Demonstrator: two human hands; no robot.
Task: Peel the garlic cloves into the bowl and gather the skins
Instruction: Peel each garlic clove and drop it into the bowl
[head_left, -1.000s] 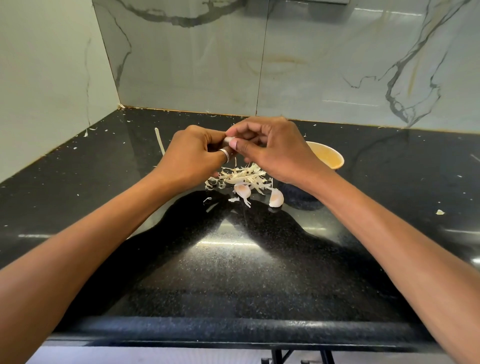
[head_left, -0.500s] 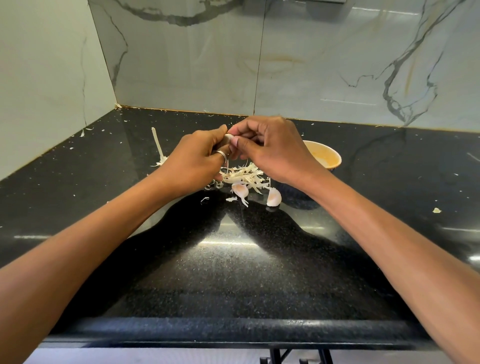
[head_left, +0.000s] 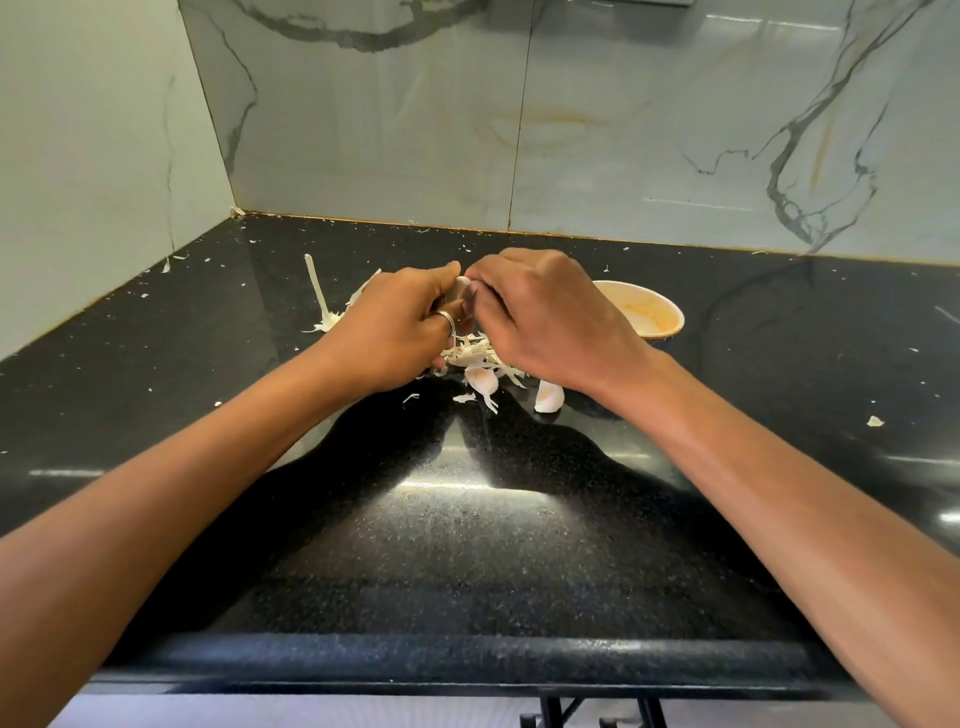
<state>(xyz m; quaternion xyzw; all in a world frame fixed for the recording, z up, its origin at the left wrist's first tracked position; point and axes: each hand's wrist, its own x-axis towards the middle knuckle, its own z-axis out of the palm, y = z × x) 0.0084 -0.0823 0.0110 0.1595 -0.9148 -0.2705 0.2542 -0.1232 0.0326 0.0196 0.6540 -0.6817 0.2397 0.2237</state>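
countertop (head_left: 467, 545) black speckled stone, glossy, flecked with skins (head_left: 475, 356), marble-veined wall (head_left: 623, 130)

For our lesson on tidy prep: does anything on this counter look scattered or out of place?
Yes. Garlic skins stray beyond the pile: a long strip lies apart to its left, a scrap sits far right, and small flakes dot the black counter along the walls.

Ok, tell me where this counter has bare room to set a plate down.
The counter is bare from its front edge up to the skin pile, and right of the bowl bar small scraps. Crowded: around the pile, where two cloves lie.
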